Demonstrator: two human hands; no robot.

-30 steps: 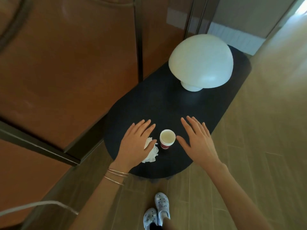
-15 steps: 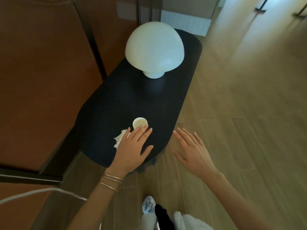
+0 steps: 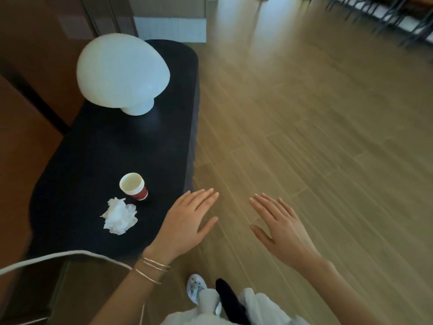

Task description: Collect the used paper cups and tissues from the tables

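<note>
A small red paper cup [image 3: 134,186] with a white inside stands upright on the dark oval table [image 3: 93,160], near its front end. Just in front of the cup lies a crumpled white tissue [image 3: 120,216]. My left hand [image 3: 187,219] hovers flat with fingers apart over the table's right front edge, to the right of both and touching neither. Out over the wooden floor, my right hand [image 3: 278,226] is spread open and holds nothing.
A white mushroom-shaped lamp [image 3: 121,73] stands at the far end of the table. Brown panelled walls run along the left. A white cable [image 3: 58,256] crosses the lower left. Wooden floor [image 3: 316,137] stretches to the right, with dark chair legs [image 3: 386,15] at the top right.
The view has swung to the right. Both hands have shifted right off the cup and tissue; the left one no longer covers the tissue, which now lies fully in sight.
</note>
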